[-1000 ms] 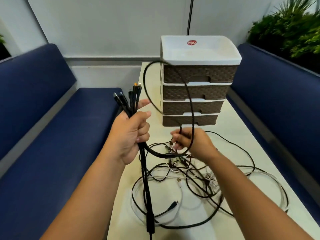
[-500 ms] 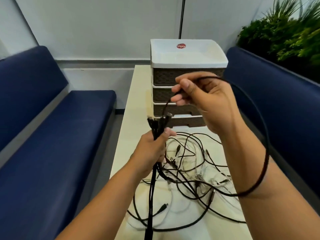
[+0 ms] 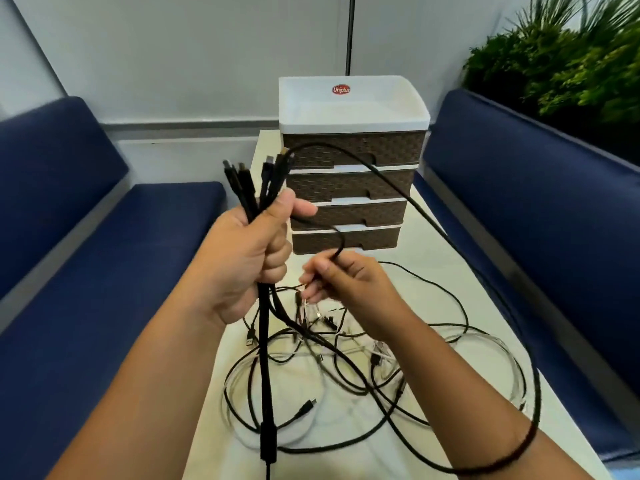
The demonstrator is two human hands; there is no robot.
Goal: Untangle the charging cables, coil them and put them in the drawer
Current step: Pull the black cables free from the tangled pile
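Above the table, left hand: raised fist gripping a bundle of black cables, plugs up.
Right hand: lower, fingertips pinching one black cable.
Table: tangled black and white cables.
Far end: drawer unit, woven brown fronts, white top, "Uniplus" sticker.

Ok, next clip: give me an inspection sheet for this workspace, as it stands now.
Surface: pale narrow table, between two seats.
Job's things: four-drawer brown woven-look plastic unit with white top, all drawers closed.
Clutter: nothing seen beyond the cables.
Hands: left hand grips an upright bundle of black cable ends; right hand pinches one black cable loop.
Cables: tangled pile of black and white cables on the table, none coiled.
Surroundings: navy blue cushioned benches on both sides, green plants at the right, white wall behind.
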